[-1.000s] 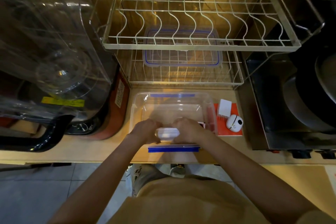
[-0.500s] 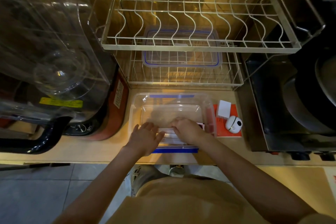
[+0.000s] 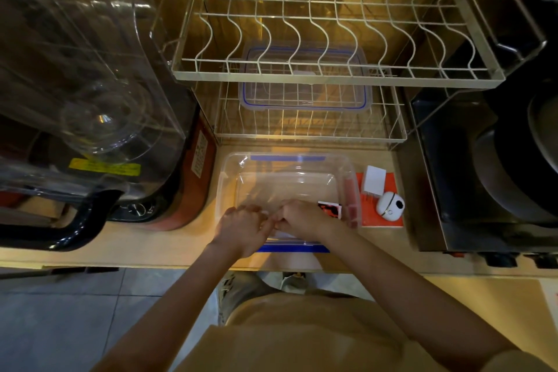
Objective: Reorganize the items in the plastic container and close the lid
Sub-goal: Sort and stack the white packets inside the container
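Two hands inside plastic container (image 3: 288, 172), at near wall. Step judged: arranging items flat on bottom.

Advice: press items flat, keep below rim, leave rim free for lid (image 3: 305, 90).

Left hand (image 3: 241, 225): fingers curled, touching right hand (image 3: 299, 219). Right hand: closed loosely over whitish item, grip not clear. Small red-black card (image 3: 329, 210) just right of right hand. Lid well beyond hands, on lower rack shelf (image 3: 392, 130).

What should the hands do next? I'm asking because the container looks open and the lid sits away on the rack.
Probably finish settling the small items under the left hand and right hand at the near end of the clear container. Both hands are inside it, and the lid lies on the lower rack, so closing comes later.
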`<move>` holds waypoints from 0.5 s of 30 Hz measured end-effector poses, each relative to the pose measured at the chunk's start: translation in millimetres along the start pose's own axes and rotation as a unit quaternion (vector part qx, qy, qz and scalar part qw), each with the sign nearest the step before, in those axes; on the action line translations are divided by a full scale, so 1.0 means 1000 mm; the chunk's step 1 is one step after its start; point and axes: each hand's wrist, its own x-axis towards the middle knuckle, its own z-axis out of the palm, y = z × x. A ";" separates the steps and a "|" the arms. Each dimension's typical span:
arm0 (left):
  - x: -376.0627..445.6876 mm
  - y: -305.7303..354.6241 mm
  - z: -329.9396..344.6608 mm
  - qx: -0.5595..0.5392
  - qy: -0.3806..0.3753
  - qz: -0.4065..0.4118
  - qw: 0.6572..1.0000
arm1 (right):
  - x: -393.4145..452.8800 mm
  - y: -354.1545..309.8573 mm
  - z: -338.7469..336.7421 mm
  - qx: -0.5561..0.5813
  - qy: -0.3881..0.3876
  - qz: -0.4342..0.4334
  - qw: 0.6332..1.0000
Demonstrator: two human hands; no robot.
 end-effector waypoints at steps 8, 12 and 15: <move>0.006 -0.006 -0.002 -0.026 0.016 0.001 1.000 | -0.004 -0.001 -0.004 0.067 0.025 0.010 0.997; 0.008 -0.010 0.002 -0.045 0.009 -0.009 0.999 | -0.001 0.000 -0.005 0.011 0.023 0.008 1.000; 0.008 -0.011 0.003 -0.059 0.021 0.004 0.998 | -0.002 0.001 -0.009 0.030 0.040 0.023 0.998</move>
